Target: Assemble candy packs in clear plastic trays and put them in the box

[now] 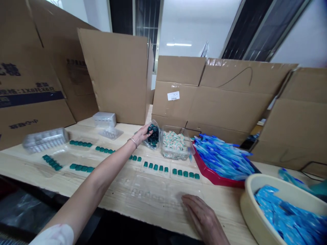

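Observation:
My left hand (142,134) reaches across the table into a clear plastic tub (154,147) of small dark green blocks (153,135). Its thumb and fingers close on blocks at the tub's mouth; some fingertips are hidden among them. Near the front edge, my right hand (200,214) lies low with fingers stretched out, touching the corner of a clear plastic tray (150,190). Nothing shows in this hand. Behind that tray, green blocks (155,167) stand in short rows in several clear trays, and my left forearm covers part of them.
A clear box (176,155) of small pale pieces stands beside the tub. To the right are a red tray (217,179) of blue packets and a cream basin (249,200) with blue packets. Stacked clear trays (46,140) lie left. Cardboard (117,78) walls the back.

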Tool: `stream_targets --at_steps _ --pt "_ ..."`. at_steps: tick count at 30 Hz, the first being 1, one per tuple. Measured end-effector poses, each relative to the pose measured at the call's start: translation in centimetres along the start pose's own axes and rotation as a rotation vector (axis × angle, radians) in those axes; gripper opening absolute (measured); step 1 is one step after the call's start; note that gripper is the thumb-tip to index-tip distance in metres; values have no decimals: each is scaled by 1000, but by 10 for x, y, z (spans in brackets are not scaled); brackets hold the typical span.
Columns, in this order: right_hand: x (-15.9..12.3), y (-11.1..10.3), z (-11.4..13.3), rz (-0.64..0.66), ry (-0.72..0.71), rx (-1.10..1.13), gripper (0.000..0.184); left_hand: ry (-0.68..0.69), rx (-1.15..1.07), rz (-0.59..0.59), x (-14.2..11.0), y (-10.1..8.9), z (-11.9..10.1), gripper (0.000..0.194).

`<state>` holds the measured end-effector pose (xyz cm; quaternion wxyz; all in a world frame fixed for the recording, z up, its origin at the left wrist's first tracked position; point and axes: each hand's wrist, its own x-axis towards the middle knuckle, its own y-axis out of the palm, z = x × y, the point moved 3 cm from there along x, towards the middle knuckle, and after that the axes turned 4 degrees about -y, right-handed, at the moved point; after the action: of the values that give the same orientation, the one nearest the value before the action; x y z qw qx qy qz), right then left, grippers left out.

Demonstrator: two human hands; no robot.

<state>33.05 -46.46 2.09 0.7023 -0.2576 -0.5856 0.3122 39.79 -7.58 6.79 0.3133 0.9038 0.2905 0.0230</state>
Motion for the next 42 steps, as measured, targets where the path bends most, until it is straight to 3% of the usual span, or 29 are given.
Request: stream_targets --at_steps 6,10,16,19,22,29,32,37,42 --pt "23 -2 0 32 93 56 22 -128 -192 74 -17 5 -8 15" --pt "59 -4 -7 -30 283 175 20 -174 -284 131 -49 14 -7 14" --pt "111 26 -16 -210 592 658 44 -288 -350 236 -138 29 32 5" --pt "118 50 -8 -212 659 898 45 -337 -386 280 -179 32 56 12" --pt "110 65 6 -200 676 972 41 -315 -398 265 -202 29 74 18" --pt "79 74 21 -305 640 607 23 -326 -512 118 -207 11 114 12" --pt "77 75 26 -309 594 586 19 -345 -571 83 -205 8 123 13" --pt "77 77 24 -339 670 874 22 -310 -653 72 -207 6 124 15" --pt "74 73 15 -444 768 1165 26 -370 -754 96 -213 7 121 14"
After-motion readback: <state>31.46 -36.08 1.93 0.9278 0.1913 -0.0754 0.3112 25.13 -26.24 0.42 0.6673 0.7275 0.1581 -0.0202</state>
